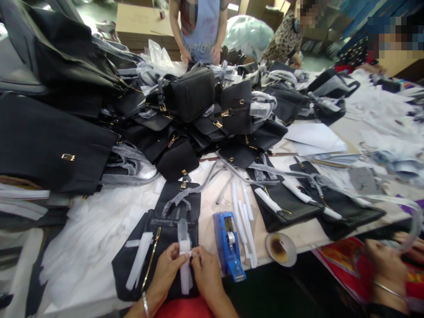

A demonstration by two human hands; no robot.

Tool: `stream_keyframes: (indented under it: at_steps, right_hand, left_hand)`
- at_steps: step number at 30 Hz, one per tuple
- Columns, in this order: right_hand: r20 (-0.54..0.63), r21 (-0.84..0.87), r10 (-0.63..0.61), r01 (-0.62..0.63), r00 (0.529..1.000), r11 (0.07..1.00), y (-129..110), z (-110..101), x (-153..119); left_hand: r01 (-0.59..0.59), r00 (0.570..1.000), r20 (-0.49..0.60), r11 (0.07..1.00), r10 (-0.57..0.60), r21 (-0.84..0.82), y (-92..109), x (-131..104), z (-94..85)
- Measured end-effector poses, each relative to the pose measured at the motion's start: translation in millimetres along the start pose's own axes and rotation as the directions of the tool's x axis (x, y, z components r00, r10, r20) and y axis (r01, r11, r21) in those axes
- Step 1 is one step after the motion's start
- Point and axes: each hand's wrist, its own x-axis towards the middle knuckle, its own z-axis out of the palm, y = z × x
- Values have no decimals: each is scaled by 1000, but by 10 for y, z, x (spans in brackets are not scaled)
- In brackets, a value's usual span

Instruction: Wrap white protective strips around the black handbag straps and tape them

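Btm ctr: L hand (166, 268) & R hand (207, 268) pinched white wrap (185, 282) on blk bag (168, 235). Lower ctr, blue dispenser (220, 242) held tape roll (231, 239); lower R, dish (292, 259) had brown residue (277, 247).

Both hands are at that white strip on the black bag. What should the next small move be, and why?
Probably press the white strip down with the right hand while the left hand steadies it: both have their grip near its upper part, and it lies lengthwise on the black bag.
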Motion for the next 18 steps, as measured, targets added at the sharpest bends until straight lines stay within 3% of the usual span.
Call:
stream_keyframes:
  at_steps: [4, 10, 14, 18]
  right_hand:
    - [-110, -10, 72, -74, 991, 997, -29, 126, -3]
    - [-258, 78, 253, -241, 932, 967, 87, 402, 56]
    - [-286, 82, 299, -287, 911, 954, 160, 500, 133]
    - [-258, 34, 271, -271, 928, 962, 210, 445, 125]
  left_hand:
    - [-17, 999, -28, 996, 20, 90, -35, 38, -4]
    - [14, 996, -92, 970, 9, 245, -186, 142, -93]
    - [26, 993, -118, 925, 20, 378, -294, 242, -162]
    - [18, 995, -98, 912, 24, 409, -311, 243, -151]
